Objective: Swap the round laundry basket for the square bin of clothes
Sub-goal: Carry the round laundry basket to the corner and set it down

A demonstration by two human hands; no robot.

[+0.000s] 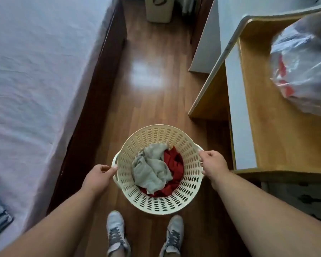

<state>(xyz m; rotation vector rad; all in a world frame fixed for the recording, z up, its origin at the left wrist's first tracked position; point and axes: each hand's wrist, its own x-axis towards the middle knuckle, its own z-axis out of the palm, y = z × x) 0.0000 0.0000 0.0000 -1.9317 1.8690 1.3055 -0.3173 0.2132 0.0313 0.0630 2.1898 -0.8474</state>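
Note:
A cream round laundry basket (156, 134) with perforated walls sits low in the middle of the view, just in front of my shoes. Inside it lie a grey-green cloth (150, 167) and a red garment (174, 164). My left hand (98, 178) grips the basket's left handle. My right hand (212, 165) grips the right handle. A cream square bin (158, 10) stands on the floor at the far end of the aisle, cut off by the top edge; its contents are hidden.
A bed with a pale sheet (35, 80) fills the left side. A wooden desk (263, 108) holding a plastic bag (304, 65) stands on the right. A narrow strip of wooden floor (146, 76) runs between them toward the square bin.

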